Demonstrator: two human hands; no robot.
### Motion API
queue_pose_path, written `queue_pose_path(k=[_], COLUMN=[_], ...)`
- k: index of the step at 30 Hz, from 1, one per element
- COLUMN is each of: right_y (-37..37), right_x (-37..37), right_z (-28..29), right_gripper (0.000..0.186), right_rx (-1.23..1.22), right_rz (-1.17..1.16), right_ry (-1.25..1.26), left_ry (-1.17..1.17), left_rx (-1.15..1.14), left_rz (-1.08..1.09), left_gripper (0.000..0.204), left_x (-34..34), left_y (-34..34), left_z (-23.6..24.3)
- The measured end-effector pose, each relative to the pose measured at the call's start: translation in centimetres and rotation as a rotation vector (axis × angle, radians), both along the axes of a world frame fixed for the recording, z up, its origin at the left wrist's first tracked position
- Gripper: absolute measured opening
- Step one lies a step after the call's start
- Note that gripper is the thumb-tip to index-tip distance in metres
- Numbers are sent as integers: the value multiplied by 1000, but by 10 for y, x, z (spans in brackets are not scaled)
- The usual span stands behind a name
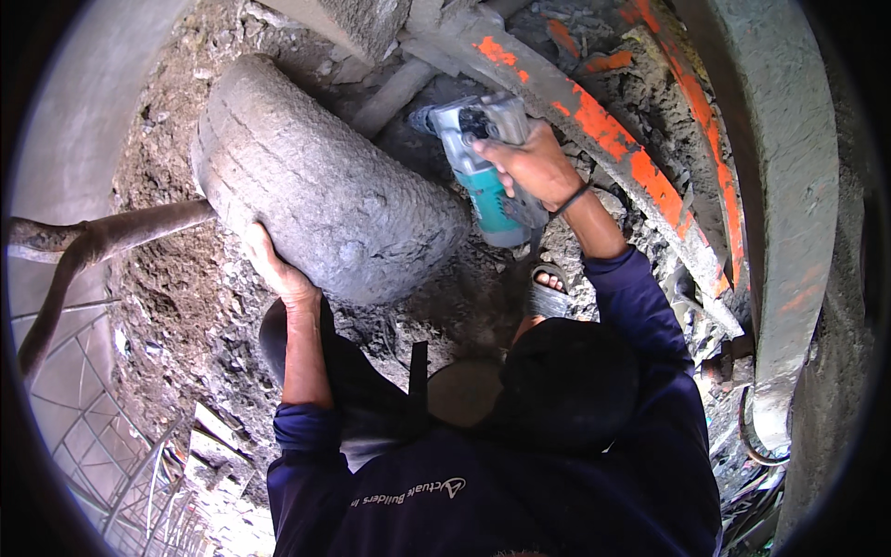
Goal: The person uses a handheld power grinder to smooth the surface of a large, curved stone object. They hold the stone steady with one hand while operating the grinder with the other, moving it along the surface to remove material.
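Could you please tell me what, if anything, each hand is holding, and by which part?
The right hand holds the power drill by its rear handle; the left hand only lies against the rounded grey block.

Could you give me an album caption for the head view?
Left hand against a rounded grey block, right hand gripping a teal power tool, rubble around.

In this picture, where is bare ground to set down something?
Rough, uneven soil lies open left of the concrete cylinder, above the bent brown bar, and again below that bar, left of the left hand. It is crowded right of the cylinder, where the right hand holds a power tool beside the orange-painted beam.
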State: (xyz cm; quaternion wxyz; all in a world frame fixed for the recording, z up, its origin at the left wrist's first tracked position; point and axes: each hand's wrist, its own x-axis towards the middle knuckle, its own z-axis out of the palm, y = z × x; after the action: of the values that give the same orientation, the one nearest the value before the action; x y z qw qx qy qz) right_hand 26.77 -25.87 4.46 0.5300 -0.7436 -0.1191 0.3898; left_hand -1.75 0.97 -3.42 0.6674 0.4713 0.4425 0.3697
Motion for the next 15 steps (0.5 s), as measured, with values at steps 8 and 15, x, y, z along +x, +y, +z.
queue_pose_path(k=[8,15], right_y=[-56,-79], right_x=[-50,-78], right_z=[-50,-79], right_gripper=[17,14], right_rx=[132,257], right_rz=[-130,-237], right_ry=[25,28], left_ry=[40,45], left_rx=[100,74], left_rz=[29,22], left_gripper=[66,69], left_x=[7,6], left_y=[-7,-7], left_z=[13,10])
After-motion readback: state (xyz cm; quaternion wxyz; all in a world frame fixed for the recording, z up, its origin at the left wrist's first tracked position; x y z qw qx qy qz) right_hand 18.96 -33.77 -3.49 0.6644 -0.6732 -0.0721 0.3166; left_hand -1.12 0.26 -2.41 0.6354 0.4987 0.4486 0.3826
